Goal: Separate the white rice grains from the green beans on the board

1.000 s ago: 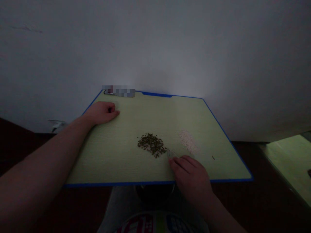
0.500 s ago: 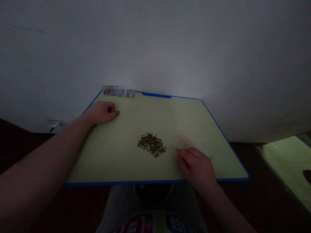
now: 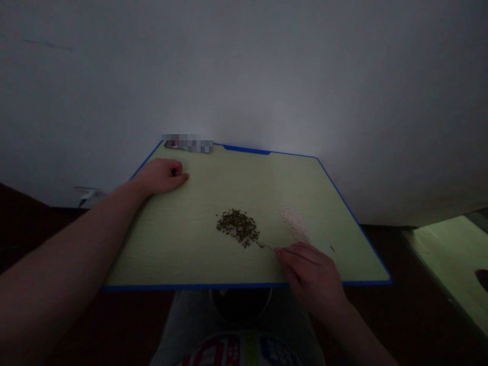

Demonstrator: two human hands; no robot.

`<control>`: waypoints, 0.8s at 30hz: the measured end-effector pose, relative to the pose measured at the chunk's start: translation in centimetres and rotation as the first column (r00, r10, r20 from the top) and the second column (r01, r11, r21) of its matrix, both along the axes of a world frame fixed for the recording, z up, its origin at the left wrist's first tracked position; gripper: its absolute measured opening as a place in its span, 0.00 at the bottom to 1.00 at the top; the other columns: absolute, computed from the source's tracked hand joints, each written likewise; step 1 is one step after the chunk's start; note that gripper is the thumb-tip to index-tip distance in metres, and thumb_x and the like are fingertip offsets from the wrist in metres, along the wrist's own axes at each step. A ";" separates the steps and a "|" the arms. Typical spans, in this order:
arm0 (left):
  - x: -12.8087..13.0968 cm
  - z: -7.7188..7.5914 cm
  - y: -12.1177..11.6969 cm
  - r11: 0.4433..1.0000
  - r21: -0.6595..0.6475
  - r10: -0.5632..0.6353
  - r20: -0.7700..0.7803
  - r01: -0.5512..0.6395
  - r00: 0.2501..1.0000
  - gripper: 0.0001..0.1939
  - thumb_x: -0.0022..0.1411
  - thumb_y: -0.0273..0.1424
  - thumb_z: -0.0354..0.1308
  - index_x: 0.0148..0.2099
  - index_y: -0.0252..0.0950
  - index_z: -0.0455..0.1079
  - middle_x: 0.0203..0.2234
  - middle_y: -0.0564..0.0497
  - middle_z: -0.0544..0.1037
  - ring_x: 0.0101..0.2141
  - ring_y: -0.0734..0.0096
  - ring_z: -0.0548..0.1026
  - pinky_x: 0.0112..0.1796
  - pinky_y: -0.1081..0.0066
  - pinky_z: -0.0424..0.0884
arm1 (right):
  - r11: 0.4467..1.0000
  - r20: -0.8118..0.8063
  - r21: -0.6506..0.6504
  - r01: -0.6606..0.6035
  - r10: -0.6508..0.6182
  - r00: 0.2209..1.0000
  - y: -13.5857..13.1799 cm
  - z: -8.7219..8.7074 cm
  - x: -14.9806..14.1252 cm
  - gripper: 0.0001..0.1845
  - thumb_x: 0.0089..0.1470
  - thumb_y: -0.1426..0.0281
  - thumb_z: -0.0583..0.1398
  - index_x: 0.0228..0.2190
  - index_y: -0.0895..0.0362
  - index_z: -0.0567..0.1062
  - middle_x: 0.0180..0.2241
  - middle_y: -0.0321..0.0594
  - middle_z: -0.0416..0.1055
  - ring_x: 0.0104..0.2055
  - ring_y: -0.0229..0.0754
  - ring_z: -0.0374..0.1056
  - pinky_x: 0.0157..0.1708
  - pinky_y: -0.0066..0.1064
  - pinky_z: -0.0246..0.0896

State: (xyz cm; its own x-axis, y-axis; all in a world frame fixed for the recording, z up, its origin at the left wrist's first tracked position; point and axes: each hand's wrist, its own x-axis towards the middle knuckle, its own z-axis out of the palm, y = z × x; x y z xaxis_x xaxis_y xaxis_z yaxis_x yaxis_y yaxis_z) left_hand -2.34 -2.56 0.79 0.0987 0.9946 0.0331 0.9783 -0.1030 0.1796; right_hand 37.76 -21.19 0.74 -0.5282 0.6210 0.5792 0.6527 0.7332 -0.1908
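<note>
My left hand (image 3: pixel 162 175) rests at the left side of the pale table (image 3: pixel 244 175), its fingers curled into a loose fist with nothing visible in them. Near the front edge, my right hand (image 3: pixel 310 269) pinches a thin stick (image 3: pixel 269 247), like a toothpick or needle. The stick's tip is at the right edge of a heap of small dark greenish-brown grains (image 3: pixel 237 226), beside a few loose ones. A patch of fine whitish bits (image 3: pixel 294 222) lies just beyond my right hand. How far the stick extends inside my fingers is hidden.
A phone-like flat object (image 3: pixel 188 145), partly blurred out, lies at the back left corner. A small dark sliver (image 3: pixel 332 248) is on the right part of the table. Behind stands a wall (image 3: pixel 244 76); a dark round container (image 3: pixel 241 305) sits below the front edge.
My right hand has moved slightly toward me, and the stick's tip now reaches the heap's lower right edge. A few grains there have shifted. My left hand has stayed put.
</note>
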 end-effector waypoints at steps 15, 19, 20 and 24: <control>-0.1 0.0 0.1 1.000 0.006 -0.006 0.010 0.006 1.000 0.21 0.57 0.51 0.49 0.30 0.39 0.68 0.22 0.49 0.71 0.28 0.63 0.69 0.32 0.66 0.60 | 0.999 -0.006 -0.030 -0.024 0.023 1.000 1.1 0.0 -0.3 0.14 0.64 0.78 0.57 0.39 0.59 0.83 0.32 0.44 0.83 0.32 0.43 0.78 0.34 0.36 0.78; 0.0 0.0 0.1 1.000 -0.009 0.000 0.012 0.000 1.000 0.21 0.57 0.51 0.49 0.30 0.39 0.68 0.22 0.49 0.71 0.28 0.63 0.70 0.33 0.65 0.61 | 0.999 -0.021 -0.029 -0.028 0.028 0.999 0.3 0.0 -0.1 0.14 0.64 0.78 0.57 0.39 0.59 0.83 0.32 0.43 0.83 0.32 0.43 0.78 0.33 0.36 0.79; 0.0 0.0 0.1 1.000 -0.011 0.000 0.011 0.000 1.000 0.21 0.57 0.51 0.49 0.30 0.39 0.69 0.23 0.49 0.71 0.28 0.63 0.69 0.33 0.65 0.61 | 0.999 -0.022 -0.035 -0.030 0.029 0.999 0.2 0.0 -0.1 0.13 0.64 0.78 0.57 0.39 0.59 0.82 0.32 0.43 0.83 0.32 0.44 0.78 0.33 0.36 0.79; 0.0 0.1 0.0 1.000 -0.010 0.000 0.000 0.000 1.000 0.21 0.57 0.51 0.49 0.31 0.39 0.69 0.23 0.49 0.71 0.29 0.62 0.70 0.34 0.65 0.61 | 0.998 -0.016 -0.053 -0.037 0.037 0.999 0.2 0.2 -0.1 0.13 0.64 0.78 0.56 0.39 0.59 0.82 0.32 0.43 0.83 0.31 0.44 0.78 0.32 0.36 0.78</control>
